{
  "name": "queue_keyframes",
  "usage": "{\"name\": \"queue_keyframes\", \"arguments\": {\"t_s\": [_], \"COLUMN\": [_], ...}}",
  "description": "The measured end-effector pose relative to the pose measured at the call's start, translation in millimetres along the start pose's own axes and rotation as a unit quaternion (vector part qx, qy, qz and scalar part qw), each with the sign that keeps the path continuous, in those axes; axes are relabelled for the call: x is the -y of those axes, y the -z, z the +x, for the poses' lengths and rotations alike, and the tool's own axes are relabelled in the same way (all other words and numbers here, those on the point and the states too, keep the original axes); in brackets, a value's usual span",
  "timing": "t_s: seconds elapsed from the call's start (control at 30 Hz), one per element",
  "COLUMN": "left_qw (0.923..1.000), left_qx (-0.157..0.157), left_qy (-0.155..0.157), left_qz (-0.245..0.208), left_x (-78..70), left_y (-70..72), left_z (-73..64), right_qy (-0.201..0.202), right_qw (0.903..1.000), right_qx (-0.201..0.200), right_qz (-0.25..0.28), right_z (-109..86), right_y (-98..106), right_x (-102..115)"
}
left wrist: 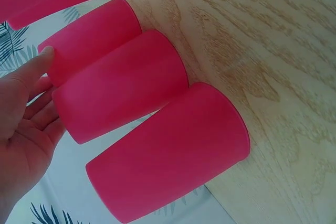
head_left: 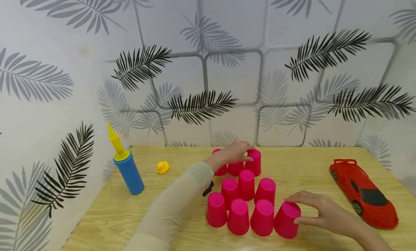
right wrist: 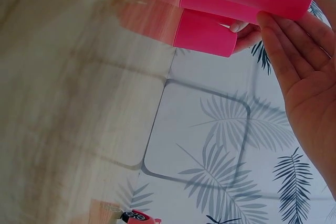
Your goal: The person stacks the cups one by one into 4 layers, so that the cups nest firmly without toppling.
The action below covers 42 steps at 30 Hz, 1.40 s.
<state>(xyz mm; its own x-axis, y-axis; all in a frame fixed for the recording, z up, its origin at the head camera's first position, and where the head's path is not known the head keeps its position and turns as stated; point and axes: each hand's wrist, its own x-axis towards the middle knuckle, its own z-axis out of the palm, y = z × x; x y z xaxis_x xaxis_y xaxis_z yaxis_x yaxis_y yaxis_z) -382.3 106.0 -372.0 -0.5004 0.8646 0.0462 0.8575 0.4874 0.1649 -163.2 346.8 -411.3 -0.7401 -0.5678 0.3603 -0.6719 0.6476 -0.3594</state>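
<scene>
Several pink plastic cups stand upside down on the wooden table in staggered rows. My left hand (head_left: 232,154) reaches across to the back row and holds the rightmost cup (head_left: 255,164) there between thumb and fingers. In the left wrist view, the thumb lies on that far cup (left wrist: 97,40), with two more cups closer to the camera. At the front row's right end, my right hand (head_left: 326,212) grips the last cup (head_left: 287,222) near its top, thumb on one side and fingers on the other. The right wrist view shows its fingers (right wrist: 286,51) against that cup's side.
A red toy car (head_left: 365,197) sits on the right of the table (head_left: 107,215). A blue and yellow hand pump (head_left: 130,171) stands at the left, with a small yellow rubber duck (head_left: 163,167) near it. Behind the table rises a leaf-patterned wall (head_left: 234,77).
</scene>
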Motion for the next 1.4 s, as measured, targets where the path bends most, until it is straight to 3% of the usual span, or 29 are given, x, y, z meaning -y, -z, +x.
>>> {"name": "queue_keyframes", "arguments": {"t_s": [0.2,0.37,0.53,0.63,0.73,0.87,1.0,1.17,1.4], "left_qw": [0.9993,0.9937,0.9762,0.9639,0.9564,0.9542,0.9538,0.9566,0.9608], "left_qx": [-0.028,-0.092,-0.190,-0.242,-0.264,-0.259,-0.242,-0.215,-0.171], "left_qy": [0.015,0.032,0.026,0.023,0.027,0.042,0.057,0.064,0.053], "left_qz": [-0.020,-0.056,-0.101,-0.110,-0.123,-0.145,-0.169,-0.186,-0.212], "left_x": [10.5,18.1,22.4,22.1,19.9,14.0,6.9,-0.7,-10.0], "left_y": [3.9,15.0,25.0,27.8,27.5,23.2,15.8,5.2,-9.2], "left_z": [-16.0,-39.5,-73.5,-93.7,-110.6,-130.9,-153.3,-180.1,-205.2], "right_qy": [-0.004,0.006,0.029,0.000,-0.034,-0.051,-0.062,-0.069,-0.049], "right_qw": [1.0000,0.9986,0.9879,0.9799,0.9705,0.9607,0.9573,0.9570,0.9632], "right_qx": [0.002,-0.049,-0.142,-0.185,-0.221,-0.255,-0.272,-0.278,-0.262], "right_qz": [0.006,-0.019,-0.055,-0.074,-0.091,-0.098,-0.077,-0.044,-0.031], "right_z": [3.8,-0.5,-3.8,-3.6,-1.3,6.5,18.2,37.1,62.1], "right_y": [-0.3,5.1,14.4,20.5,24.8,25.7,21.4,13.7,1.9], "right_x": [2.8,-2.3,-15.8,-21.9,-28.3,-38.4,-46.4,-57.5,-75.8]}}
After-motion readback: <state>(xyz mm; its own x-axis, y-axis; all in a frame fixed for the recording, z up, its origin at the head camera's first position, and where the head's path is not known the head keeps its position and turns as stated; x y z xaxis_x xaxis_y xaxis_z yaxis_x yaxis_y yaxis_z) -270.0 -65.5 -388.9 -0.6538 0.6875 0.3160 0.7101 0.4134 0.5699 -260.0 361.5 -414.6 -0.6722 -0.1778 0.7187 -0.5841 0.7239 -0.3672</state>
